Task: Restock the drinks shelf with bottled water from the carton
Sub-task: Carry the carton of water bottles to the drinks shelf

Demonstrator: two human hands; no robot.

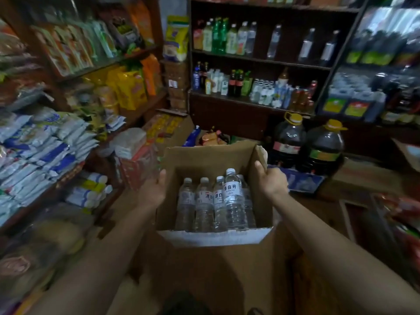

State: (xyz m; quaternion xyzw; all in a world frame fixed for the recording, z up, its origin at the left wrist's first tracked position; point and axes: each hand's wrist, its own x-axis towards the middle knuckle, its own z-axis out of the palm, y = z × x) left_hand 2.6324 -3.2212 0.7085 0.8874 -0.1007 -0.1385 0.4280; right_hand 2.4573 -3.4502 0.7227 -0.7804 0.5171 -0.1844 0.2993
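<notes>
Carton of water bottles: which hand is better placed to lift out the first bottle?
Probably right: the right hand grips the carton wall beside the tallest-standing bottle.

Small shop, seemingly: stocked shelves [261,59]

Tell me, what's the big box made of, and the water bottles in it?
The carton looks like plain brown cardboard, matte; its torn near edge shows a pale layer. The water bottles look like clear, shiny plastic: you can see through them, they have white caps, and light glints off their ribbed sides. They could be glass, but that seems unlikely.
</notes>
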